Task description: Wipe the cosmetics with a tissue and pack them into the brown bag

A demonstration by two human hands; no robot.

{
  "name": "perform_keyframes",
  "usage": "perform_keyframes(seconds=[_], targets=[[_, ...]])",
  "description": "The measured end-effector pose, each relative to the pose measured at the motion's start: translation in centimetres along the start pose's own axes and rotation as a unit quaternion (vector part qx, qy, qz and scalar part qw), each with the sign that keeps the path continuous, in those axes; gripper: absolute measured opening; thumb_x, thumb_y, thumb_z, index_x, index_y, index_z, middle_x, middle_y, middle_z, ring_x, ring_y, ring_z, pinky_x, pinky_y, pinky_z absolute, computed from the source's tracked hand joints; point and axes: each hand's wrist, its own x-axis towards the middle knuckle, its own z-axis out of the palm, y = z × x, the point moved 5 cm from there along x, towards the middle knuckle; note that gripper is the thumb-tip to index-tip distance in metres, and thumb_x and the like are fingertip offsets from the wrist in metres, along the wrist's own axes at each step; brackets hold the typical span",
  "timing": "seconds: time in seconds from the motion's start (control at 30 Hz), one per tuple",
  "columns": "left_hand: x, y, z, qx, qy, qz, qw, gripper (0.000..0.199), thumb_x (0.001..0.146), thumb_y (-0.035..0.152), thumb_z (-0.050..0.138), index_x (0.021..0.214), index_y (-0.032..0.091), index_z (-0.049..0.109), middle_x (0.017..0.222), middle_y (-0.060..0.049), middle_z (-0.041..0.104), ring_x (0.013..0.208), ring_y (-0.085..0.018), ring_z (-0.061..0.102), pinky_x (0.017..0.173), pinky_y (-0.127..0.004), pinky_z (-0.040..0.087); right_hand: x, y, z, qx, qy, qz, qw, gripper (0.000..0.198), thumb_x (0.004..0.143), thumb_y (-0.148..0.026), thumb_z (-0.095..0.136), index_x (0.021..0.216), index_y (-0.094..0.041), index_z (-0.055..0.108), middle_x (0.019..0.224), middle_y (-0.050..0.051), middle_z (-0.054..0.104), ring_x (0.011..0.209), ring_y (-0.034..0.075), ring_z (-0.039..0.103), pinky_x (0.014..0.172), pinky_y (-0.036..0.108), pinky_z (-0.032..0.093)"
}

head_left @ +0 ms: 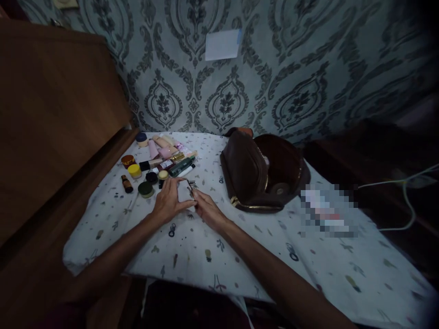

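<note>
Fingers of our right hand (pixel 210 213) and left hand (pixel 167 201) meet about one slim metal tool (pixel 190 186). It stands tilted, lower end in the right fingertips, upper end by the left forefinger; its exact kind is too small for us to tell. Just beyond, toward our left: one green tube (pixel 181 167); one white tube (pixel 187 171); pink tubes (pixel 168 151); jars with green (pixel 146 189), yellow (pixel 135 171), amber and blue lids; one small brown bottle (pixel 126 183). To our right: one brown bag (pixel 242 171), unzipped, mouth open; past it, a pixelated patch. Beneath all, one white printed cloth (pixel 192 246). Room: patterned wall (pixel 226 103) bearing a white card (pixel 223 45); wooden cabinet (pixel 55 100), left; pale cable (pixel 409 201), right. Right fingers: closed, pinching the tool. Left thumb and forefinger: wide apart, tips near the tool; whether they grip it we cannot tell.
</note>
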Motion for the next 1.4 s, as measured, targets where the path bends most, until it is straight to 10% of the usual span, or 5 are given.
perform_keyframes(seconds=[0.23, 0.57, 1.1, 1.4], targets=[[0.5, -0.3, -0.7, 0.008, 0.027, -0.056, 0.998, 0.033, 0.094, 0.050, 0.051, 0.104, 0.019, 0.054, 0.103, -0.009, 0.061, 0.101, -0.028, 0.060, 0.084, -0.039, 0.049, 0.1, 0.5, 0.1, -0.039, -0.051, -0.003, 0.998, 0.051, 0.085, -0.059, 0.066, 0.124, -0.026, 0.066, 0.121, 0.005, 0.065, 0.100, 0.020, 0.063, 0.082, 0.034, 0.057], [0.5, -2.3, -0.3, -0.106, 0.051, -0.133, 0.984, 0.029, 0.096, 0.041, 0.045, 0.087, 0.019, 0.060, 0.076, -0.003, 0.063, 0.072, -0.021, 0.061, 0.067, -0.030, 0.045, -0.5, 0.3, 1.0, -0.097, -0.070, -0.005, 0.993, 0.035, 0.079, -0.043, 0.079, 0.102, -0.020, 0.065, 0.091, -0.001, 0.064, 0.085, 0.015, 0.062, 0.081, 0.030, 0.057], [0.6, -2.8, -0.5, -0.261, 0.036, -0.120, 0.957, 0.033, 0.095, 0.039, 0.048, 0.115, 0.017, 0.062, 0.099, -0.005, 0.068, 0.088, -0.021, 0.063, 0.078, -0.030, 0.049, -0.3, 0.1, 0.3, 0.016, -0.028, 0.008, 0.999, 0.041, 0.077, -0.036, 0.080, 0.113, -0.021, 0.066, 0.100, 0.005, 0.073, 0.088, 0.019, 0.068, 0.077, 0.033, 0.059], [-0.2, -1.3, -1.0, -0.014, 0.006, -0.034, 0.999, 0.049, 0.102, 0.047, 0.034, 0.134, 0.020, 0.059, 0.122, -0.012, 0.060, 0.116, -0.028, 0.055, 0.101, -0.044, 0.044, -0.5, -0.3, 0.7, -0.095, -0.031, -0.032, 0.994, 0.031, 0.078, -0.041, 0.078, 0.097, -0.021, 0.064, 0.086, -0.001, 0.059, 0.081, 0.016, 0.058, 0.075, 0.030, 0.055]])
